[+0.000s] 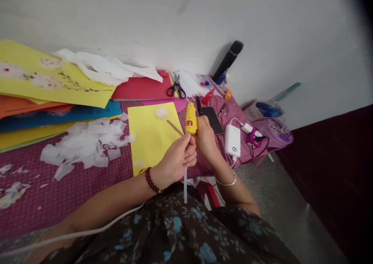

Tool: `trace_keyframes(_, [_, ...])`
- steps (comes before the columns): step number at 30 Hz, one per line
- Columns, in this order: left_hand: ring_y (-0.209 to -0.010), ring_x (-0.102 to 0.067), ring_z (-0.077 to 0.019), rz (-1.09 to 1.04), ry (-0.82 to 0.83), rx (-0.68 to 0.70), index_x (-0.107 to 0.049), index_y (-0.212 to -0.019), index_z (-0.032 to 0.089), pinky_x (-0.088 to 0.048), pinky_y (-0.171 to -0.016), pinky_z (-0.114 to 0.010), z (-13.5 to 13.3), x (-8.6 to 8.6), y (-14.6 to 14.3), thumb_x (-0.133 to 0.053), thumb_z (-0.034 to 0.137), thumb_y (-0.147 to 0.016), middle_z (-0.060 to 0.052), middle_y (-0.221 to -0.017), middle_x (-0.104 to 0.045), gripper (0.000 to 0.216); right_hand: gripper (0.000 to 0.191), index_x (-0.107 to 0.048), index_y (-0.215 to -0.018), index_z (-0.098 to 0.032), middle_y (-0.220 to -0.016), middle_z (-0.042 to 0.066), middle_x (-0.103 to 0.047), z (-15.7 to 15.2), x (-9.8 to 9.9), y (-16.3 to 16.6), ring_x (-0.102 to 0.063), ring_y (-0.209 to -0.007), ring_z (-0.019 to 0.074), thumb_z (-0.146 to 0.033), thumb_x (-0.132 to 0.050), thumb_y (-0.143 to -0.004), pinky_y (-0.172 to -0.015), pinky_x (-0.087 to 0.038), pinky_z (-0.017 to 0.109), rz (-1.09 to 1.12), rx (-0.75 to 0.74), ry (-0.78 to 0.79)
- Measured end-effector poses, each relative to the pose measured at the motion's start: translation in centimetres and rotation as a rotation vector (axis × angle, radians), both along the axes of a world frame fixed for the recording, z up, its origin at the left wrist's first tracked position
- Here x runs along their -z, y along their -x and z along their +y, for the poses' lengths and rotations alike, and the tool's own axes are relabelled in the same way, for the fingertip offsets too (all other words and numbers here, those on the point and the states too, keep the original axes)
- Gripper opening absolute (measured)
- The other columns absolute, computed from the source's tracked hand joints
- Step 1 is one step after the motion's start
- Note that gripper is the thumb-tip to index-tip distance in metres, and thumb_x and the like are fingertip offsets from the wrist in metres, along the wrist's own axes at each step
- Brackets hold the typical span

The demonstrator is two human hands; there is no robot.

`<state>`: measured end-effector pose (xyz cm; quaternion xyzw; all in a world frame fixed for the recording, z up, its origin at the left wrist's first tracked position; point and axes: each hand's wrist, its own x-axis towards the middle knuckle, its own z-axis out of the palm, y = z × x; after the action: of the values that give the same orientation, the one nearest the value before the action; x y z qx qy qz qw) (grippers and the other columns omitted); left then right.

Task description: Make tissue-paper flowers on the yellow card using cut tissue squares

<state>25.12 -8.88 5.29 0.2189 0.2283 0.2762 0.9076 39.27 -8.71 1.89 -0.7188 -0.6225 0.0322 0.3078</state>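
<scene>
My right hand [206, 138] is wrapped round a yellow hot glue gun [190, 118], its nose pointing away from me. My left hand [177, 158] is closed just behind the gun, gripping a translucent glue stick [185, 184] whose lower end hangs below the fist. A thin brown stick [175, 127] also pokes out from the left fingers, over a yellow sheet of paper [148, 139]. On that sheet lies a small white tuft [162, 113]. Whether the glue stick's top sits inside the gun is hidden by my fingers.
Torn white tissue pieces [87, 143] lie left on the checked cloth [84, 196]. Behind are a painted yellow sheet [52, 75], black scissors [176, 88] and a red glue bottle [208, 96]. Rightward sit a black notebook [213, 120], a white power bank [232, 139] and a black bottle [229, 61].
</scene>
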Motion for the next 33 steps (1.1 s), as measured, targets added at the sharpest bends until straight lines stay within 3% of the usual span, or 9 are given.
trace_keyframes(3, [-0.035, -0.018, -0.0048, -0.004, -0.02, -0.015, -0.049, -0.076, 0.019, -0.025, -0.038, -0.016, 0.2, 0.0, -0.4, -0.055, 0.048, -0.097, 0.012, -0.044, -0.028, 0.036, 0.01, -0.052, -0.092, -0.021, -0.096, 0.007, -0.055, 0.3, 0.3, 0.0, -0.054, -0.077, 0.0198, -0.018, -0.045, -0.086, -0.066, -0.042, 0.033, 0.076, -0.028, -0.034])
trace_keyframes(6, [-0.044, -0.044, -0.0072, 0.024, -0.225, 0.128, -0.056, -0.083, 0.018, -0.044, -0.05, -0.02, 0.3, 0.8, 0.1, -0.045, 0.058, -0.098, 0.006, -0.053, -0.048, 0.045, 0.003, -0.053, -0.085, -0.023, -0.089, 0.004, -0.057, 0.9, 0.4, -0.3, -0.055, -0.079, 0.0195, -0.024, -0.051, -0.083, -0.069, -0.045, 0.032, 0.268, -0.095, -0.047])
trace_keyframes(9, [-0.08, -0.067, -0.0174, 0.201, -0.75, 0.374, -0.064, -0.102, 0.015, -0.054, -0.08, -0.033, 0.6, 2.2, 2.4, -0.034, 0.056, -0.101, -0.009, -0.09, -0.071, 0.051, 0.016, -0.059, -0.09, -0.021, -0.08, 0.001, -0.06, 1.5, 0.1, -0.7, -0.054, -0.067, 0.0164, -0.032, -0.062, -0.078, -0.06, -0.044, 0.03, 0.608, -0.206, 0.126])
trace_keyframes(13, [-0.112, -0.062, -0.0294, 0.736, -1.662, 0.488, -0.065, -0.117, 0.014, -0.046, -0.101, -0.046, 2.1, 4.7, 7.4, -0.051, 0.038, -0.099, -0.016, -0.12, -0.068, 0.033, 0.027, -0.063, -0.092, -0.018, -0.067, -0.001, -0.06, 2.0, -0.2, -0.5, -0.049, -0.051, 0.0112, -0.041, -0.068, -0.077, -0.048, -0.039, 0.026, 0.905, -0.322, 0.37])
trace_keyframes(16, [-0.121, -0.058, -0.03, 0.994, -1.953, 0.454, -0.062, -0.122, 0.013, -0.044, -0.105, -0.046, 3.9, 6.7, 10.7, -0.054, 0.027, -0.097, -0.018, -0.13, -0.064, 0.029, 0.03, -0.063, -0.09, -0.018, -0.078, 0.002, -0.067, 2.3, -0.3, 0.4, -0.05, -0.051, 0.009, -0.04, -0.071, -0.072, -0.045, -0.037, 0.023, 0.95, -0.28, 0.407])
trace_keyframes(23, [-0.133, -0.05, -0.0282, 1.075, -2.096, 0.369, -0.058, -0.133, 0.018, -0.038, -0.112, -0.044, 6.4, 8.8, 14.0, -0.055, 0.027, -0.096, -0.013, -0.145, -0.056, 0.037, 0.032, -0.062, -0.086, -0.019, -0.072, 0.001, -0.067, 3.1, 0.2, 2.7, -0.042, -0.046, 0.007, -0.041, -0.074, -0.067, -0.041, -0.032, 0.022, 0.914, -0.19, 0.436])
trace_keyframes(28, [-0.127, -0.054, -0.0354, 1.442, -2.016, 0.204, -0.059, -0.132, 0.011, -0.041, -0.106, -0.052, 8.4, 8.4, 15.6, -0.048, 0.028, -0.098, -0.02, -0.141, -0.058, 0.04, 0.03, -0.06, -0.084, -0.02, -0.061, -0.004, -0.057, 3.3, 0.6, 3.5, -0.036, -0.042, 0.006, -0.042, -0.073, -0.068, -0.039, -0.027, 0.022, 0.916, -0.147, 0.433])
trace_keyframes(30, [-0.126, -0.054, -0.0389, 1.555, -1.981, 0.118, -0.061, -0.128, 0.005, -0.036, -0.11, -0.059, 8.8, 8.3, 16.2, -0.047, 0.029, -0.098, -0.024, -0.136, -0.061, 0.041, 0.029, -0.061, -0.083, -0.019, -0.055, -0.006, -0.051, 3.6, 0.6, 3.8, -0.036, -0.042, 0.0063, -0.042, -0.072, -0.07, -0.039, -0.027, 0.022, 0.889, -0.151, 0.442])
trace_keyframes(33, [-0.134, -0.05, -0.0392, 1.502, -2.027, 0.07, -0.062, -0.127, 0.005, -0.024, -0.117, -0.063, 8.3, 8.7, 16.3, -0.045, 0.026, -0.098, -0.023, -0.138, -0.06, 0.04, 0.03, -0.064, -0.084, -0.017, -0.052, -0.006, -0.049, 4.2, 0.7, 4.5, -0.037, -0.042, 0.0068, -0.044, -0.069, -0.073, -0.04, -0.028, 0.021, 0.826, -0.172, 0.48])
